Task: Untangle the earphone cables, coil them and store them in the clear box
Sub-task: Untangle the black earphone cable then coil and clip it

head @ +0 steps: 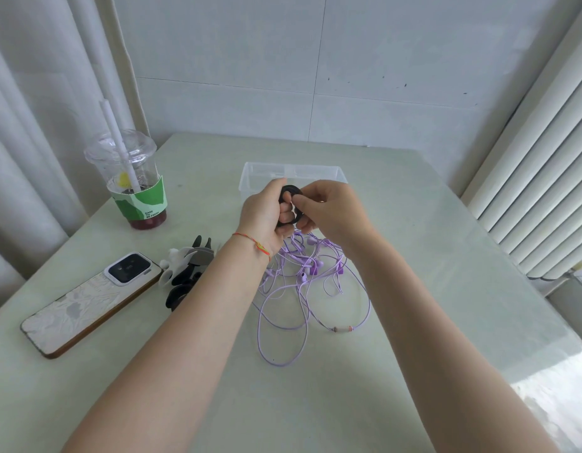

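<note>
Your left hand (261, 217) and right hand (328, 207) both pinch a black coil (291, 192) above purple cables (302, 276) (tangled); the clear box (250, 178) sits behind, phone (87, 302) and cup (136, 184) at your left.

Pale green counter (413, 256) under my view.
On it I see a clear box (250, 173), tangled purple earphone cables (299, 289), a phone (90, 302) face down, a lidded drink cup (132, 181), and black-and-white clips (188, 273) beside the phone.
</note>
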### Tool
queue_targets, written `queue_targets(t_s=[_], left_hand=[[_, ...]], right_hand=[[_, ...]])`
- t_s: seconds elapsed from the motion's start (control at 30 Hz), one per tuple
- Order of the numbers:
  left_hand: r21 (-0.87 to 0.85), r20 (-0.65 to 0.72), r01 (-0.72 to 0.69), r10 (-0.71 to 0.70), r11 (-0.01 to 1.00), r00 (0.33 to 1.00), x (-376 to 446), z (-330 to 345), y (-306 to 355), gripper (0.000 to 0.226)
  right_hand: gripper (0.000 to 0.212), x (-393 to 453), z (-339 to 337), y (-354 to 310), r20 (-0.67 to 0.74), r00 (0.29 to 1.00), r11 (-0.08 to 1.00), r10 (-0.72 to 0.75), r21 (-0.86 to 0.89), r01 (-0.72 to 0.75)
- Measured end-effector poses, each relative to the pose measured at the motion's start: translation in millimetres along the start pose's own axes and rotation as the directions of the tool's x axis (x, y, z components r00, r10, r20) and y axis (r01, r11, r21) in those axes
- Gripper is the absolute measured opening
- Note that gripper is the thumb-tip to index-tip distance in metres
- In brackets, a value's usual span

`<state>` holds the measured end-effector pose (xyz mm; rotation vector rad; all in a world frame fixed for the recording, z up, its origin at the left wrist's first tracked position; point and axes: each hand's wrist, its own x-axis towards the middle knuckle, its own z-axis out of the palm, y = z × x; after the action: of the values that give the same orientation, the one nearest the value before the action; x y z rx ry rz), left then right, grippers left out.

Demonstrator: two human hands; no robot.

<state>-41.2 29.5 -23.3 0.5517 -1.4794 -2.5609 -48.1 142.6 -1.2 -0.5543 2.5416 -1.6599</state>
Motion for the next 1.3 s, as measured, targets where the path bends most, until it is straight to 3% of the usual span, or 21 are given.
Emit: queue_targets(t_s=[0.5, 0.63, 0.8, 0.93, 1.13, 1.23, 1.3], left_hand=[[0.021, -0.017, -0.033, 0.034, 0.999, 0.999, 1.2, 0.6, -1.1, 0.036], [0.035, -0.024, -0.023, 0.024, 0.999, 0.999, -0.1, -0.8, 1.3, 0.027], [0.098, 0.058, -0.041, 0.036, 0.994, 0.998, -2.9, -2.8, 3.6, 0.033], [0.102, 0.106, -0.023, 0.012, 0.995, 0.994, -8.1, 2.8, 4.8, 0.022], [-0.039, 0.154, 0.075, -0.068, 0.996, 0.986, -14.7, 10.1, 2.6, 0.040], [-0.074, 0.159, 0.084, -0.072, 0.994, 0.985, -12.7, 8.0, 1.7, 0.048], [-0.086, 0.139, 0.076, -0.063, 0.993, 0.988, -10.6, 6.2, 1.9, 0.037]], right_hand=[[0.013, 0.5, 3.5, 0.8, -0.089, 0.995, 0.999, -0.033, -0.019, 0.032], [0.013, 2.2, 5.7, 1.2, -0.096, 0.995, 0.999, -0.034, -0.042, 0.030], [0.011, 1.8, 4.2, 0.3, -0.047, 0.999, 1.000, -0.023, 0.007, 0.023], [0.012, 1.4, 6.7, 2.0, -0.103, 0.984, 0.987, -0.143, -0.086, 0.134], [0.014, -2.7, 13.0, 5.1, -0.178, 0.941, 0.935, -0.288, -0.265, 0.236], [0.019, -2.0, 10.4, 4.7, -0.166, 0.956, 0.952, -0.243, -0.230, 0.202], [0.021, 0.9, 8.1, 4.0, -0.143, 0.979, 0.979, -0.147, -0.165, 0.123]])
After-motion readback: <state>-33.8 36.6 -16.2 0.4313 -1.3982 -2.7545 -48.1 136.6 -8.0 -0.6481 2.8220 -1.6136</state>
